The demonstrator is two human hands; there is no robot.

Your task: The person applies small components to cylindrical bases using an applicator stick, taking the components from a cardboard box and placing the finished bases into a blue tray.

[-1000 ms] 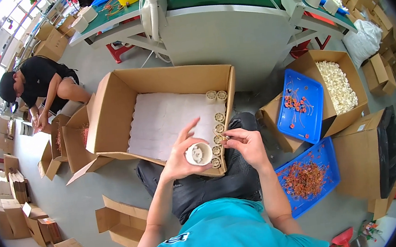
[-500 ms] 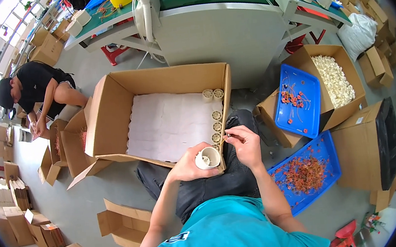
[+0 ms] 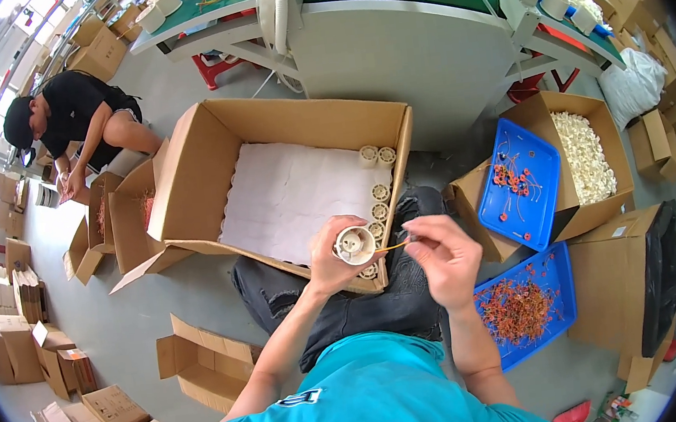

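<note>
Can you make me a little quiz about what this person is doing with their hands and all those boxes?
1. True or false: the left hand holds a small round white part.
2. What does the right hand pinch? A) a thin orange wire B) a blue pen C) a spoon
3. Fill in: the finished white parts stand in a row along the ____ side of the big cardboard box, on a white sheet.

Key: 1 true; 2 A; 3 right
</note>
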